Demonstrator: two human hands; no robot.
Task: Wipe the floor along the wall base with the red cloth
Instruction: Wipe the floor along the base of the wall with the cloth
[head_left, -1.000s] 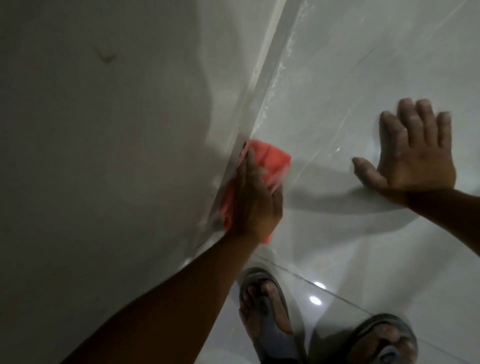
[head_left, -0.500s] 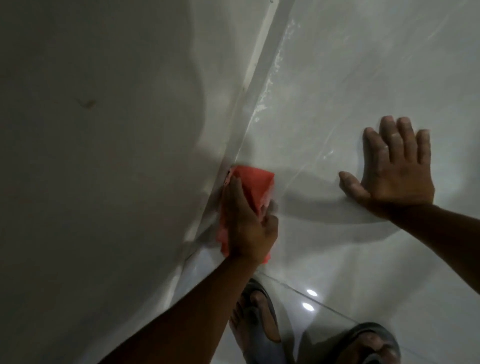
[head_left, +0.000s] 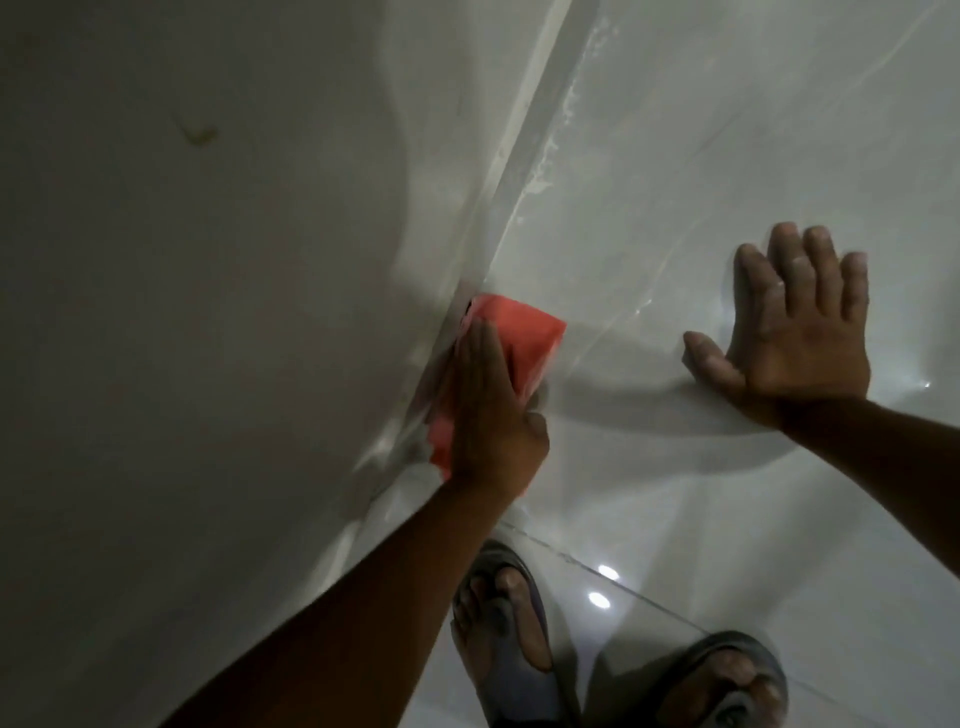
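The red cloth lies folded on the glossy floor, tight against the wall base. My left hand presses down on the near part of the cloth, fingers pointing along the base and thumb curled at the cloth's right edge. The far end of the cloth sticks out beyond my fingertips. My right hand rests flat on the floor tile to the right of the cloth, fingers spread, holding nothing.
A pale wall fills the left side. White residue runs along the floor beside the base, farther ahead. My two sandalled feet stand on the tiles at the bottom, with ceiling lights mirrored in the floor.
My left hand drew the cloth back along the wall base, then pushed it a little forward again. My right hand stayed planted on the tile.
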